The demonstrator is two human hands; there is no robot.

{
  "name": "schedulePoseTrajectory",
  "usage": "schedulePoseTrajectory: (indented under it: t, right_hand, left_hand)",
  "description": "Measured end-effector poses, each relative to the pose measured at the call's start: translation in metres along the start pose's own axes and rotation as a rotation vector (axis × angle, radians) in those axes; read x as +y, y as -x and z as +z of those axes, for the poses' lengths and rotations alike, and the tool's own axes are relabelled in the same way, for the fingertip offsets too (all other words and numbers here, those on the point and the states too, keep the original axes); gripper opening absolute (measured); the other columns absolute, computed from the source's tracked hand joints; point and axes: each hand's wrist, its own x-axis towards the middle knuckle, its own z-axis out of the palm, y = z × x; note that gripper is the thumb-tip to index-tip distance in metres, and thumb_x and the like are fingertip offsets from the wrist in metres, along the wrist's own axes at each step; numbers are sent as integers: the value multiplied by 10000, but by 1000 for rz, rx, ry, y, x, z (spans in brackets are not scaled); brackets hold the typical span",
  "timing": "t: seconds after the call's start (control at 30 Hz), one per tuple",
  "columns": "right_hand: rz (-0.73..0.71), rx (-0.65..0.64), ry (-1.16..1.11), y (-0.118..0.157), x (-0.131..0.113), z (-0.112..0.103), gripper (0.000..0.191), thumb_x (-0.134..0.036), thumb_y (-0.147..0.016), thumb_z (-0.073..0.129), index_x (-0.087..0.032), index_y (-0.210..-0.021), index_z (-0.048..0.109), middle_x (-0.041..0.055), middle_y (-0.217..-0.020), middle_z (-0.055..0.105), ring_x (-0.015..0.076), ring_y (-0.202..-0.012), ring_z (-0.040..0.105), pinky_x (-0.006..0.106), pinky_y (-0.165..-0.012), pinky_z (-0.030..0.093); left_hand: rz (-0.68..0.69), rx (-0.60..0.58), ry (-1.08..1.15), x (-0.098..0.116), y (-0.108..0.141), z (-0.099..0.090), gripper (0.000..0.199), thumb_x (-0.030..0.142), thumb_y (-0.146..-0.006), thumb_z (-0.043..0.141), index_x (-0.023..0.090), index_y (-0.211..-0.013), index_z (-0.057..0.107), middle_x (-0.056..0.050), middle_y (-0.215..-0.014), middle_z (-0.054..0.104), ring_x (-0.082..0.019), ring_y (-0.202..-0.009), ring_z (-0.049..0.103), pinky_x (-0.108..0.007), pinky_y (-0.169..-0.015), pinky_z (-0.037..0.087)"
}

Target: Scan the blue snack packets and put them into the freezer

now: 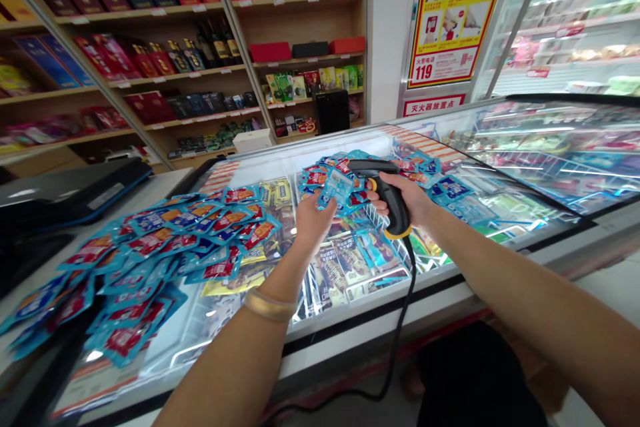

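Note:
My left hand (315, 219) pinches a small light-blue snack packet (336, 187), its pale printed side facing me. In my right hand (400, 193) is a black and yellow barcode scanner (395, 203), fingers wrapped round its grip and its head pointing left, just above the packet. From the scanner's base a black cable (407, 300) hangs down. Behind both hands lies a heap of blue and red packets (316, 177) on the glass top of a freezer. On the left, a larger pile of similar packets (200, 233) spreads over the glass and the counter beside it.
Under the glass, the chest freezer (350, 317) holds packaged goods in wire baskets. A dark flat device (75, 187) stands on the left counter. Shelves (165, 10) with boxes and bottles line the back, with a red and yellow poster (457, 13) at right.

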Motion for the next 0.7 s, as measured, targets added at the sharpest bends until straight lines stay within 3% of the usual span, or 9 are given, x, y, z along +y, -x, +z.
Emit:
schedulePoseTrajectory:
  t: [0.2, 0.7]
  right_hand:
    - [29, -57, 42, 1, 3, 2, 202, -360, -837, 612, -171, -823, 541, 7, -648, 536, 92, -487, 425, 200, -434, 378]
    - [88, -93, 50, 2, 3, 0, 219, -373, -849, 618, -164, -817, 558, 9, -651, 534, 94, -489, 434, 205, -434, 397]
  left_hand:
    - [31, 5, -27, -8, -3, 0, 240, 246, -750, 645, 159, -959, 724, 21, -634, 657, -167, -546, 665, -282, -512, 562]
    - [-8, 22, -11, 0, 1, 1, 221, 235, -755, 635, 156, -940, 726, 26, -662, 656, -134, -520, 625, -301, -558, 598]
